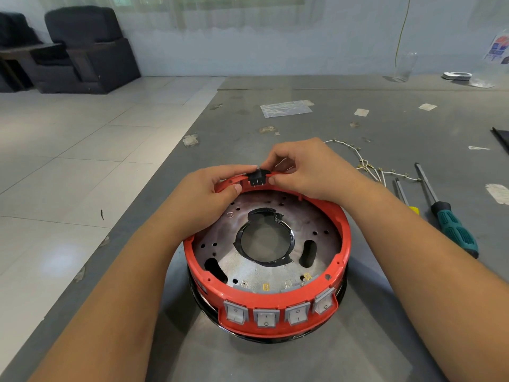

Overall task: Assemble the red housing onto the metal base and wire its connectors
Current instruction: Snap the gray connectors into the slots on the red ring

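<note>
Black connector (257, 176) at the red housing (341, 238) rim, pinched by fingers of both left hand (209, 188) and right hand (305, 168).

A red housing (343, 244) is ringing a mottled grey base (248, 267), showing grey switches (265, 317) at 6 o'clock and a black socket (257, 177) at 12 o'clock.

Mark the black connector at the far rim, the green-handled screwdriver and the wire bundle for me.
black connector (258, 177), head view, on its body between the fingertips.
green-handled screwdriver (455, 230), head view, on the handle grip.
wire bundle (367, 168), head view, on the knot of white leads.
</note>
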`<state>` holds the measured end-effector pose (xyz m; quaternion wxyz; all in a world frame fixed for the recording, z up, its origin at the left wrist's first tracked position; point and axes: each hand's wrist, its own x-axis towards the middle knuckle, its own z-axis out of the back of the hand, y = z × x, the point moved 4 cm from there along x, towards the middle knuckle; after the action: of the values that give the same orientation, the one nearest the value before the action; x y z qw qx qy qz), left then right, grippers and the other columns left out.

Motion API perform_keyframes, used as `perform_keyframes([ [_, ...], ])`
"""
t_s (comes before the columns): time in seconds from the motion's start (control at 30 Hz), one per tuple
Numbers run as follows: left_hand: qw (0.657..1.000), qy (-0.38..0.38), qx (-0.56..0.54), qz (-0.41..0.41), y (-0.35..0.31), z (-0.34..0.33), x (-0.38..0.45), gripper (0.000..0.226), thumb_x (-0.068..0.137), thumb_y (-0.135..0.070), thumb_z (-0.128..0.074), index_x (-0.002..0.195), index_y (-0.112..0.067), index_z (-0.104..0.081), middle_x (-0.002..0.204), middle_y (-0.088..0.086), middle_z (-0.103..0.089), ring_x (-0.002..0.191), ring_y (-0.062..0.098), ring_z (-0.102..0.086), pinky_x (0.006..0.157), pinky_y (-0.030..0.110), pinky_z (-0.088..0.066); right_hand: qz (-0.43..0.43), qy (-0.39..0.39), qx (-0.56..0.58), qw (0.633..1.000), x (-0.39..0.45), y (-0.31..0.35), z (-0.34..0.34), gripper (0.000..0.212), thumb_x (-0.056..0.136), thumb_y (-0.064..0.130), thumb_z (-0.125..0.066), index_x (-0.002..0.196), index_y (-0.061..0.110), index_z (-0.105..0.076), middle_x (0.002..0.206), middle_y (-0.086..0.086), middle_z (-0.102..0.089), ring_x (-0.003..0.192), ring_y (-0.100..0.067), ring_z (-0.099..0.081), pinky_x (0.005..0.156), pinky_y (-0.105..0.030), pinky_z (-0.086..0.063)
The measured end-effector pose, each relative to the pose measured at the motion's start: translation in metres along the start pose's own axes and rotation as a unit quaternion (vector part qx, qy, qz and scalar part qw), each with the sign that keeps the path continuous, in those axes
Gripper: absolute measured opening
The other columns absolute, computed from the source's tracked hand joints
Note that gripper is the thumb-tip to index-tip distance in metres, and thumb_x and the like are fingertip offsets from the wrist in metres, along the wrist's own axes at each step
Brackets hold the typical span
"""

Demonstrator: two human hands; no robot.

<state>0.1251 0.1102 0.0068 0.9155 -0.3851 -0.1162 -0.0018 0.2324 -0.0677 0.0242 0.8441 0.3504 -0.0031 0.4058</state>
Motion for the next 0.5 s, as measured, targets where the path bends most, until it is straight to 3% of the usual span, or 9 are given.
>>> perform_keyframes([
  [0.07, 1.0, -0.004, 0.008, -0.002, 0.0, 0.0, 0.001, 0.045, 0.102, -0.014, -0.06, 0.129, -0.05, -0.068, 0.114, -0.026, -0.073, 0.103, -0.006, -0.066, 0.084, 0.004, -0.044, -0.001, -0.009, -0.003, 1.0, 0.0, -0.002, -0.001, 0.015, 0.084, 0.016, -0.078, 0.096, 0.025, -0.075, 0.088, 0.015, -0.075, 0.076, -0.009, -0.072, 0.068, -0.043, -0.061],
  [0.33, 0.997, 0.004, 0.068, -0.022, 0.001, -0.002, 0.005, 0.047, 0.103, -0.012, -0.057, 0.137, -0.044, -0.064, 0.128, -0.016, -0.068, 0.115, 0.001, -0.059, 0.088, 0.0, -0.036, 0.022, -0.024, -0.057, 0.998, 0.002, 0.0, -0.003, 0.016, 0.085, 0.016, -0.076, 0.1, 0.017, -0.08, 0.095, 0.002, -0.079, 0.089, -0.012, -0.073, 0.085, -0.038, -0.057],
  [0.5, 0.996, 0.012, 0.088, -0.031, 0.002, -0.003, 0.008, 0.048, 0.104, -0.01, -0.055, 0.139, -0.042, -0.062, 0.121, -0.013, -0.066, 0.114, 0.005, -0.057, 0.089, -0.001, -0.034, 0.051, -0.023, -0.099, 0.993, 0.0, 0.008, -0.001, 0.017, 0.085, 0.017, -0.072, 0.099, 0.019, -0.079, 0.095, 0.001, -0.078, 0.09, -0.017, -0.071, 0.085, -0.037, -0.055],
])
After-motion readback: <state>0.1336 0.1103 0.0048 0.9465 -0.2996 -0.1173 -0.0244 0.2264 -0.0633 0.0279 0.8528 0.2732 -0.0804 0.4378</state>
